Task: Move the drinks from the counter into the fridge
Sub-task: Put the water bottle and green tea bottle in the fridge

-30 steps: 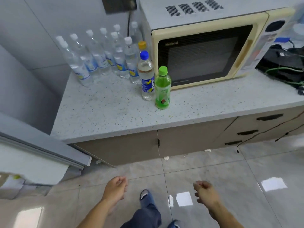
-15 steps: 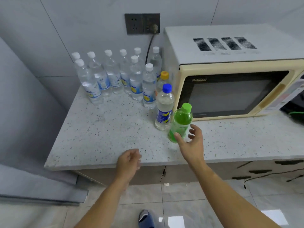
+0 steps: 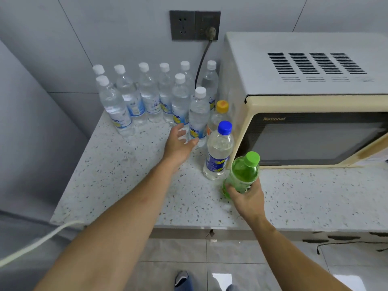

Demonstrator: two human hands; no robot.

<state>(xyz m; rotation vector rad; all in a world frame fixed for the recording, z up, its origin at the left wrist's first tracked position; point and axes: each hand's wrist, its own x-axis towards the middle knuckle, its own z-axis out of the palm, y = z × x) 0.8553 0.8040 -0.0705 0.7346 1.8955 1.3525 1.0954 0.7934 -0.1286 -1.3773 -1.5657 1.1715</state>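
Bare worktop (image 3: pixel 126 175) left of left hand (image 3: pixel 178 143). Ahead, blocked by packed water bottles (image 3: pixel 151 97). Between hands, blue-capped bottle (image 3: pixel 219 152). Right of right hand (image 3: pixel 247 198), microwave (image 3: pixel 304 101) as wall.

Right hand (image 3: pixel 246 198) curled, gripping — left hand (image 3: pixel 178 143) outstretched, fingers spread

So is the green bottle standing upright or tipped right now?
Tipped. The green bottle leans, its cap toward the microwave, gripped low by the right hand.
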